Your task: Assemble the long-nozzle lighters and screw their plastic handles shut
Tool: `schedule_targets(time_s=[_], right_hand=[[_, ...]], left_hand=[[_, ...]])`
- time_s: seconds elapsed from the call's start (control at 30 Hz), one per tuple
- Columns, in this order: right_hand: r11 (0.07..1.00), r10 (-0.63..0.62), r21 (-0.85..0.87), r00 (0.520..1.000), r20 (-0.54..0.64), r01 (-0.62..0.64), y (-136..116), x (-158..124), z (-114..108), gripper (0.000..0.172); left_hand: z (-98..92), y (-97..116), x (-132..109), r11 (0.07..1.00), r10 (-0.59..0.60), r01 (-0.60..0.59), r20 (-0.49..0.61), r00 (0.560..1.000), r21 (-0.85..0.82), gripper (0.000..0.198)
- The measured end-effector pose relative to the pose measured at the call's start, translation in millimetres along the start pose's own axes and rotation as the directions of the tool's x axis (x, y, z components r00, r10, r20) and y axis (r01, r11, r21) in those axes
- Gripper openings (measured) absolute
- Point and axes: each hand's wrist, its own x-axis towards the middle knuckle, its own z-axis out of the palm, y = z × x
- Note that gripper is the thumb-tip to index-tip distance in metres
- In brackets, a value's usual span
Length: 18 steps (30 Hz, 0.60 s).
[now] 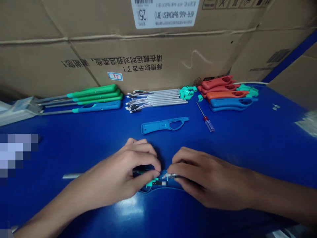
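Note:
A blue lighter half-shell (154,190) lies open under both hands, with a teal trigger (151,182) and a small black-and-white part (162,183) inside it. A metal tube (71,176) sticks out to the left, past my wrist. My left hand (133,165) is closed over the shell, thumb and index finger nearly meeting above the trigger; its other fingers are partly hidden. Between the thumb and fingers of my right hand (205,178) is a small metal valve-like part (172,176), held at the shell's right portion.
Behind the hands lies another blue half-shell (158,126), beside a screwdriver (209,124). Along the cardboard box (86,53) are assembled lighters (96,98), metal tubes with wires (164,98), teal triggers (187,93), red shells (218,82) and blue shells (230,104).

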Motion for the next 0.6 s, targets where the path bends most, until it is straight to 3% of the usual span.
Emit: schedule_targets(time_s=[0.27,0.5,0.6], right_hand=[[1.0,-0.019,-0.015,1.0,-0.015,0.019,-1.8,-1.8,0.4,0.025],[0.998,-0.037,-0.051,0.996,-0.079,0.033,-2.9,-2.7,1.1,0.024],[0.996,0.003,-0.084,0.993,-0.116,-0.013,-5.7,-3.3,1.5,0.025]], left_hand=[[-1.6,-3.0,-0.3,0.998,0.059,-0.057,-0.074,0.996,0.029,0.012],[-1.0,0.6,1.1,0.999,0.039,-0.038,-0.076,0.996,0.019,0.018],[2.2,-2.0,0.1,0.999,0.041,-0.041,-0.097,0.994,0.003,0.017]])
